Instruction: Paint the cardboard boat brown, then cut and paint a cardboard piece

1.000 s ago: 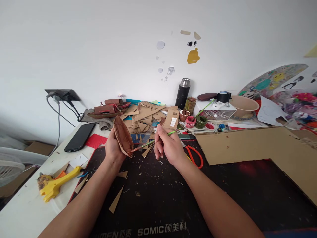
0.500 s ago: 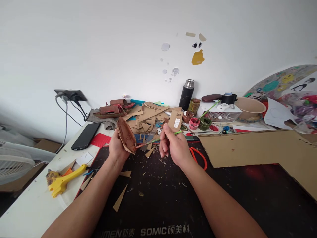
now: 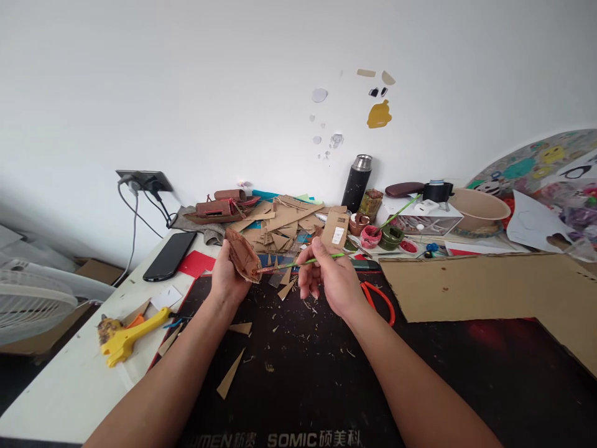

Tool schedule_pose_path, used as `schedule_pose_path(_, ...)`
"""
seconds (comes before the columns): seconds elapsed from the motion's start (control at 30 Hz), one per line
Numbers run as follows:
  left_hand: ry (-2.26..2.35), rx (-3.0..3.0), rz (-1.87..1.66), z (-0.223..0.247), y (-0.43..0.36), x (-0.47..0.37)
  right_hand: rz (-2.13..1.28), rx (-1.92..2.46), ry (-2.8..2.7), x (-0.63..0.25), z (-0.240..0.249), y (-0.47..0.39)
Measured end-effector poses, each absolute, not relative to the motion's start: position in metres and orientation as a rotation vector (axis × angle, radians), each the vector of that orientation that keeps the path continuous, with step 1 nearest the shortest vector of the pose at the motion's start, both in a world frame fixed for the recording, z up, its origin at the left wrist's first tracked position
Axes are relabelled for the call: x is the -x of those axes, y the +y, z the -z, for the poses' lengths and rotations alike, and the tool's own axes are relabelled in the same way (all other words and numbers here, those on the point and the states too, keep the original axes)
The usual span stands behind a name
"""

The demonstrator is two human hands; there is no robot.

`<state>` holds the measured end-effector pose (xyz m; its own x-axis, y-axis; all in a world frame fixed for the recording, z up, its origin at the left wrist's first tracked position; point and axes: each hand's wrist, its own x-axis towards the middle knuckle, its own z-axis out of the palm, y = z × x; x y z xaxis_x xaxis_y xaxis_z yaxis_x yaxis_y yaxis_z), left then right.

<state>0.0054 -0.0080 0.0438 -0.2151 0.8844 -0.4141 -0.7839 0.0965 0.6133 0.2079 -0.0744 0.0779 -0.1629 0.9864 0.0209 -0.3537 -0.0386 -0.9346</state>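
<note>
My left hand [image 3: 228,274] is closed round a small cardboard boat hull [image 3: 243,254], tilted so its brown-painted inside faces me. In my right hand [image 3: 329,274] is a thin green-handled paintbrush [image 3: 289,266], pinched between thumb and fingers. Its brown-smeared tip touches the lower end of the hull's inside. Behind them lies a heap of cardboard scraps [image 3: 291,218]. Brown model boats [image 3: 219,208] stand at the back left. Open paint jars hold brown [image 3: 359,224], red [image 3: 371,236] and green [image 3: 392,236]; a second brush leans in the red one.
A yellow glue gun [image 3: 133,339] and a black phone [image 3: 169,256] lie on the left. Red-handled scissors [image 3: 380,303] rest beside my right wrist, near a large cardboard sheet [image 3: 448,286]. A black flask [image 3: 358,183] stands by the wall. Cardboard bits litter the dark mat [image 3: 298,379].
The view has shifted slightly, moving the whole scene a little rightward. The hull is tilted somewhat differently, and the brush tip has moved from its lower rim onto the inside.
</note>
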Motion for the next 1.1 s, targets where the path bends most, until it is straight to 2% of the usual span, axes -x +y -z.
schedule_pose_path(0.27, 0.982, -0.166, -1.686, -0.0466, -0.0116, -0.0099, -1.407, 0.816, -1.051, -0.2063, -0.0767, -0.0753)
schedule_pose_path(1.1, 1.064, -0.152, -1.747, -0.0465, -0.0122, -0.0099, -1.416, 0.895, -1.129, -0.2053, -0.0786, -0.0776)
